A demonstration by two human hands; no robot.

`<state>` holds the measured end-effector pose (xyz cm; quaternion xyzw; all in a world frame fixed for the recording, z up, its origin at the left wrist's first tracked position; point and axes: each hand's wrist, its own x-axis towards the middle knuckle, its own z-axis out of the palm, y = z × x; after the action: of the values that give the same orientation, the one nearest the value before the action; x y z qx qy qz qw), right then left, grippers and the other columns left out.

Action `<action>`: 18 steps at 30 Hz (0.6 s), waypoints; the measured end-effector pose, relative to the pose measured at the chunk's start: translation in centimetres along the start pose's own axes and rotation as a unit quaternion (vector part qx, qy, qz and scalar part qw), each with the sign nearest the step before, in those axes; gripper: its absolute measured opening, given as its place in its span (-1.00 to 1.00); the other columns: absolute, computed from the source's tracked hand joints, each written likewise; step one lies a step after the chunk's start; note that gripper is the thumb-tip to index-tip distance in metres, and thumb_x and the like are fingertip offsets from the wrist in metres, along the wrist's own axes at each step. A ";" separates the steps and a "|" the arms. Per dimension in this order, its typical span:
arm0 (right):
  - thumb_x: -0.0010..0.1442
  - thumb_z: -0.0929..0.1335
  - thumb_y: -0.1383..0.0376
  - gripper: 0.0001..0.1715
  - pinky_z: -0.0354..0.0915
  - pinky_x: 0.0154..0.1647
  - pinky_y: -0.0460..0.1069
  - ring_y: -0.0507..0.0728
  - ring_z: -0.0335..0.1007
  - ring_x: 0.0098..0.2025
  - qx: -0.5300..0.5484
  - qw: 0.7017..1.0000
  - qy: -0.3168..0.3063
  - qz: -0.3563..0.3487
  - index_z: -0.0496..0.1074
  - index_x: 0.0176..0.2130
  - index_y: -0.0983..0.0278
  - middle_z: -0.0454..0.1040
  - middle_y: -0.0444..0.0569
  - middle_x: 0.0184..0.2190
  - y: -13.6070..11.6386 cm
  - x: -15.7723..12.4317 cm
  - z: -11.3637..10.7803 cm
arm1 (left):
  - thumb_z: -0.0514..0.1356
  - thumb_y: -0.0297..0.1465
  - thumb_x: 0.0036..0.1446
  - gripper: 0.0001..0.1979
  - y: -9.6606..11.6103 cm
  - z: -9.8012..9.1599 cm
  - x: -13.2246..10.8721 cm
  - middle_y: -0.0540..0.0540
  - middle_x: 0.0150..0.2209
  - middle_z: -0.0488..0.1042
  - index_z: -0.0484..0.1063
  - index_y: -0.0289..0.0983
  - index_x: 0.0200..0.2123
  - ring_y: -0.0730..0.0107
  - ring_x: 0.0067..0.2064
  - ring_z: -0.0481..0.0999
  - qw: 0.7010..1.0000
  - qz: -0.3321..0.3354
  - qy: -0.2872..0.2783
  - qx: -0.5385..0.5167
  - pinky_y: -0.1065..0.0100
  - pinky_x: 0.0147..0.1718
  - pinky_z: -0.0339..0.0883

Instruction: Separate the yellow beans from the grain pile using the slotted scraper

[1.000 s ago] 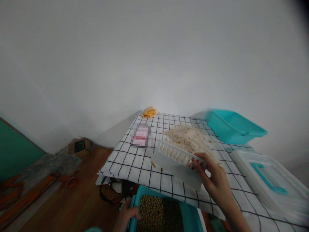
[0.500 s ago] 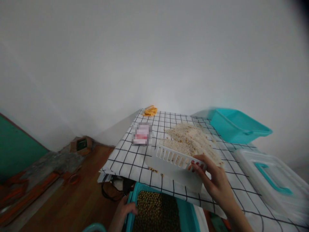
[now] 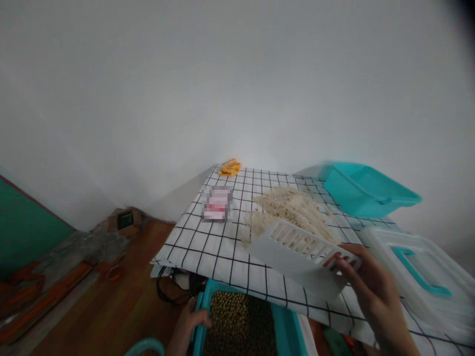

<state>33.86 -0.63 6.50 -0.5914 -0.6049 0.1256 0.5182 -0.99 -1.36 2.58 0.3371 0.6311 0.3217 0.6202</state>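
The white slotted plastic panel (image 3: 282, 257) is gripped at its right end by the right hand (image 3: 374, 284), with fingertips hooked into the slots, presumably because these openings give a firmer purchase than the smooth face would. It is tilted over the near part of the bench (image 3: 222, 252), in front of the loose heap of pale grain (image 3: 299, 203), rice by its look, flecked with yellowish bits; whether its lower edge touches the checked cloth cannot be told. The left side of the turquoise bin (image 3: 291, 324) is grasped by the left hand (image 3: 188, 324), thumb over the rim, probably so that the bin is steadied just under the bench's near edge, where anything dropping over would be caught. Inside it, yellow beans (image 3: 228, 316) and dark beans (image 3: 262, 326) are laid side by side. The empty-looking turquoise tub (image 3: 354, 198) and the white lid (image 3: 382, 262) are set to the right, and the blurred-out packet (image 3: 217, 205) and orange cloth (image 3: 230, 169) to the left, seemingly to leave the middle for the grain.
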 end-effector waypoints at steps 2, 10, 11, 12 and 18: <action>0.26 0.40 0.01 -0.70 0.38 -0.46 -0.10 0.11 0.47 -0.43 -0.011 0.999 0.043 0.025 0.50 -0.18 0.17 0.55 -0.08 -0.39 1.5 0.0 -1.6 | 0.12 -0.40 -0.17 -0.91 -0.7 -0.2 0.5 0.09 -0.54 0.38 0.39 -0.12 -0.51 0.25 -0.35 0.47 1.000 -0.007 -0.014 0.003 0.30 -0.27 0.38; 0.21 0.40 -0.06 -0.64 0.39 -0.41 -0.04 0.19 0.47 -0.36 -0.036 0.995 0.050 0.080 0.52 -0.23 0.15 0.54 -0.05 -0.37 2.3 -1.4 -4.9 | 0.09 -0.40 -0.20 -0.86 -3.5 -0.2 3.4 0.04 -0.54 0.42 0.43 -0.10 -0.51 0.17 -0.35 0.50 0.996 -0.031 -0.074 0.035 0.23 -0.20 0.39; 0.22 0.39 -0.08 -0.62 0.38 -0.41 -0.03 0.19 0.46 -0.38 -0.038 0.994 0.048 0.088 0.52 -0.24 0.16 0.53 -0.05 -0.40 1.9 -1.6 -4.8 | 0.10 -0.42 -0.21 -0.86 -3.5 -0.1 3.8 0.04 -0.55 0.41 0.42 -0.11 -0.52 0.17 -0.36 0.50 0.995 -0.037 -0.083 0.052 0.24 -0.23 0.38; 0.21 0.38 -0.10 -0.60 0.37 -0.41 -0.03 0.18 0.45 -0.40 -0.038 0.994 0.045 0.094 0.51 -0.25 0.17 0.52 -0.06 -0.42 1.5 -1.7 -4.7 | 0.10 -0.43 -0.23 -0.86 -3.5 0.0 4.2 0.05 -0.56 0.40 0.42 -0.12 -0.54 0.18 -0.37 0.49 0.993 -0.041 -0.090 0.068 0.25 -0.26 0.37; 0.23 0.39 -0.07 -0.61 0.40 -0.46 -0.07 0.15 0.47 -0.45 -0.050 0.997 -0.033 0.055 0.54 -0.24 0.19 0.53 -0.05 -0.43 1.6 -2.0 -5.1 | 0.12 -0.53 -0.34 -0.84 -3.1 0.6 5.7 0.12 -0.66 0.32 0.37 -0.13 -0.65 0.24 -0.48 0.45 0.988 -0.045 -0.087 0.120 0.26 -0.31 0.32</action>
<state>38.28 -4.26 6.55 -0.6443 -0.5939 0.1430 0.4602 -0.47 1.59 -3.19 0.4074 0.6231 0.1845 0.6416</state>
